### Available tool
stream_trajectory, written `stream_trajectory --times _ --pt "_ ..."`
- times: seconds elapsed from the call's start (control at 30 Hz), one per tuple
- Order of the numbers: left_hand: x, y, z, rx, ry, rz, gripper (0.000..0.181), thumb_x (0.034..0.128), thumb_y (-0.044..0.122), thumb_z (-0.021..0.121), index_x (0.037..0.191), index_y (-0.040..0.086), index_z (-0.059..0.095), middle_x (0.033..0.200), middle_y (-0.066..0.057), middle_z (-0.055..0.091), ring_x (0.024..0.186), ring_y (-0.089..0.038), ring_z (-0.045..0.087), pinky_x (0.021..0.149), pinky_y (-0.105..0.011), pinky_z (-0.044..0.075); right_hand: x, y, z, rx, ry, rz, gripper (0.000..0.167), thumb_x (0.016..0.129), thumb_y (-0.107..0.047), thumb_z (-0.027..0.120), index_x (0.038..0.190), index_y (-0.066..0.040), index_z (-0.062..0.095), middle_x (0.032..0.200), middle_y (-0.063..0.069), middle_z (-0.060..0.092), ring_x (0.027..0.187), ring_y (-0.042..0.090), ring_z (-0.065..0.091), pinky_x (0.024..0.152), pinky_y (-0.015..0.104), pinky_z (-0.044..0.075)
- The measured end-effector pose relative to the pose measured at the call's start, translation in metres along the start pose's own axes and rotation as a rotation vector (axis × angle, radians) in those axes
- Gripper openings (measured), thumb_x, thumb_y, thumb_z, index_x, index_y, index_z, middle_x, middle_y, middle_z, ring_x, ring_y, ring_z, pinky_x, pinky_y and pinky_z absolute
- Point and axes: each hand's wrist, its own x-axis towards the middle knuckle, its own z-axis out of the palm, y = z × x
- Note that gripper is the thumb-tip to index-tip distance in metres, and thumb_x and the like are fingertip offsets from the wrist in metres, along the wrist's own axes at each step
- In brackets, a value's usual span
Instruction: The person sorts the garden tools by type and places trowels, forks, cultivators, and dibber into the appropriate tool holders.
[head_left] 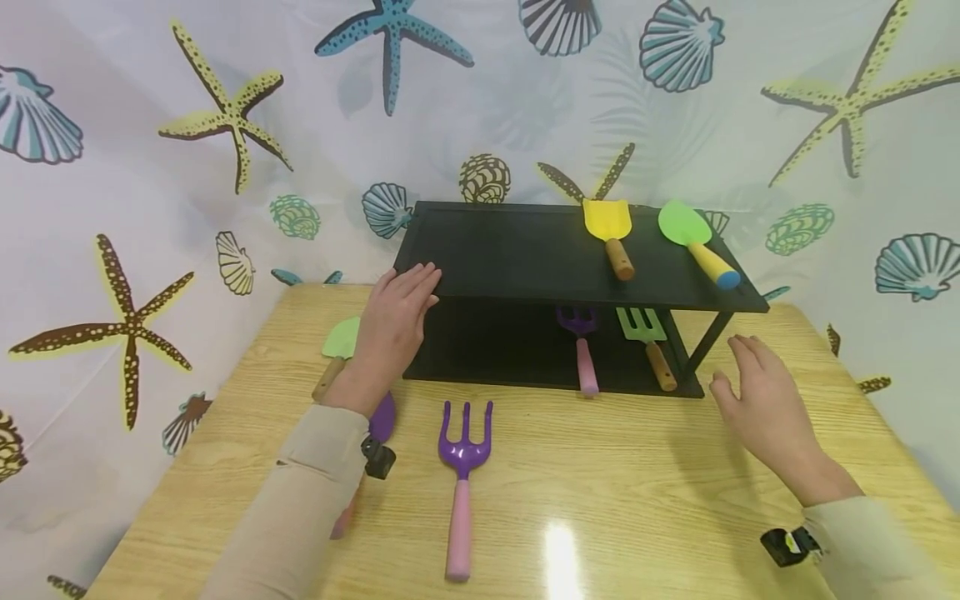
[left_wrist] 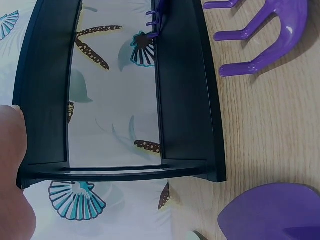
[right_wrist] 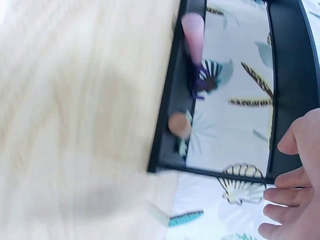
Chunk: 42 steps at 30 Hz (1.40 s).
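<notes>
My left hand (head_left: pixel 397 321) rests on the left end of a black two-tier shelf (head_left: pixel 495 258), fingers extended over the top board. Off the shelf's right end, my right hand (head_left: pixel 768 400) hovers with loosely bent fingers and holds nothing. A yellow shovel with a wooden handle (head_left: pixel 609 223) and a green trowel with a yellow handle (head_left: pixel 686 227) lie on the upper tier. On the lower tier are a purple hand fork with a pink handle (head_left: pixel 585 358) and a green hand fork with a wooden handle (head_left: pixel 645 329).
A larger purple fork with a pink handle (head_left: pixel 462 492) lies on the wooden table (head_left: pixel 600 475) before the shelf. Partly hidden by my left arm are a purple trowel (head_left: pixel 382 418) and a light green trowel (head_left: pixel 341 340). Behind hangs a sea-patterned cloth (head_left: pixel 510 100).
</notes>
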Motion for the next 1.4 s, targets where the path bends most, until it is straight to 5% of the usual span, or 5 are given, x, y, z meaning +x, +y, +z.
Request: stream_trajectory --times 0.3,0.57,0.83,1.07,1.4 --pt "-0.001 -0.001 -0.001 -0.008 0.019 0.01 0.041 0.101 0.013 0.055 0.142 0.009 0.055 0.146 -0.007 0.056 0.139 -0.022 0.049 0.123 -0.044 0.03 0.025 0.019 -0.033 -0.071 -0.012 0.069 0.075 0.101 -0.032 0.048 0.147 0.02 0.02 0.149 0.043 0.025 0.134 0.061 0.027 0.109 0.072 0.026" --pt "-0.001 -0.001 0.0 -0.011 0.023 0.01 0.04 0.102 0.016 0.054 0.141 0.009 0.055 0.145 -0.007 0.056 0.139 -0.022 0.05 0.122 -0.044 0.031 0.052 0.012 -0.051 -0.122 -0.057 0.018 0.091 0.097 -0.044 0.055 0.15 0.017 0.014 0.151 0.042 0.023 0.135 0.06 0.026 0.11 0.071 0.024" --pt "-0.001 -0.002 0.001 -0.011 0.031 0.024 0.039 0.1019 0.016 0.054 0.14 0.009 0.056 0.145 -0.007 0.057 0.138 -0.022 0.05 0.121 -0.045 0.032 0.073 0.007 -0.054 -0.201 -0.152 -0.092 0.101 0.096 -0.056 0.055 0.155 0.009 0.006 0.159 0.037 0.01 0.144 0.057 0.017 0.117 0.067 0.018" --pt "0.0 -0.001 0.002 -0.012 0.027 0.025 0.04 0.1025 0.019 0.053 0.141 0.009 0.055 0.145 -0.007 0.056 0.139 -0.022 0.05 0.122 -0.044 0.031 0.083 0.013 -0.054 -0.177 -0.265 -0.08 0.097 0.099 -0.058 0.047 0.155 0.007 0.001 0.163 0.032 -0.001 0.147 0.055 0.008 0.117 0.069 0.014" --pt "0.002 -0.003 -0.003 0.019 -0.053 0.028 0.043 0.1036 0.02 0.051 0.145 0.009 0.051 0.149 -0.008 0.052 0.142 -0.023 0.046 0.123 -0.044 0.028 0.085 0.011 -0.049 -0.16 -0.263 -0.083 0.089 0.103 -0.055 0.038 0.153 0.013 0.008 0.161 0.034 -0.001 0.148 0.054 0.005 0.118 0.068 0.013"
